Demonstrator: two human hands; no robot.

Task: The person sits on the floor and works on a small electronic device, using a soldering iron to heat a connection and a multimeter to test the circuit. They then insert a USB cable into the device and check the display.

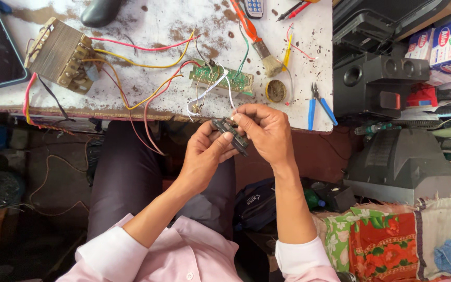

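Both hands, left and right, grip a small dark module; red-and-white boxes sit upper right.

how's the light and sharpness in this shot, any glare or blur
Head view: even, soft light, no harsh shadows; the white worktop is bright but keeps its stains; both the left hand and right hand and the small dark module are sharp; under the bench at left is dim; the edges bow slightly.
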